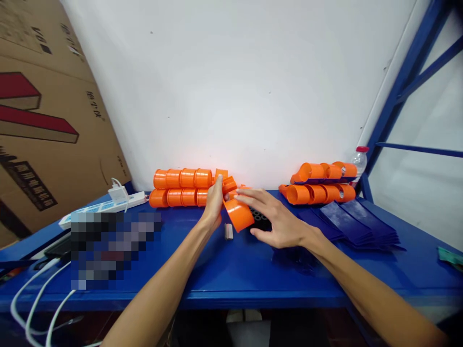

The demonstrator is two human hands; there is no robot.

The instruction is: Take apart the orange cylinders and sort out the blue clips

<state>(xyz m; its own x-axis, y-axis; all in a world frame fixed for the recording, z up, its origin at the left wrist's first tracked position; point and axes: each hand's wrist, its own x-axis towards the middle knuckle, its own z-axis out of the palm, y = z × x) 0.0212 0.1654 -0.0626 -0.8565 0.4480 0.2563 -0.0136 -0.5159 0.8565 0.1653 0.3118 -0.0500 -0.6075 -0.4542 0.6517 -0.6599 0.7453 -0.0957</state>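
Blue tabletop (pixel 217 270) below a white wall (pixel 235 96), with stacked orange tubes (pixel 182 178) left of our hands.
On our right, a red-capped clear bottle (pixel 358 161) stands behind more rows, its contents unclear. Above mid-table, the orange holder (pixel 238 215) slants lengthwise from far left to near right. Our left hand (pixel 213 202) clamps it, thumb up; our right hand (pixel 273 217) spreads, fingertips at its edge, contact uncertain.

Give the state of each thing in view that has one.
Orange piece: tilted, held.
Left hand: gripping the orange piece.
Right hand: open, fingers extended.
Left orange rows: stacked two high.
Right orange rows: stacked two high, round openings showing.
Blue sheets: piled, overlapping.
Bottle: capped.
Power strip: white adapter attached.
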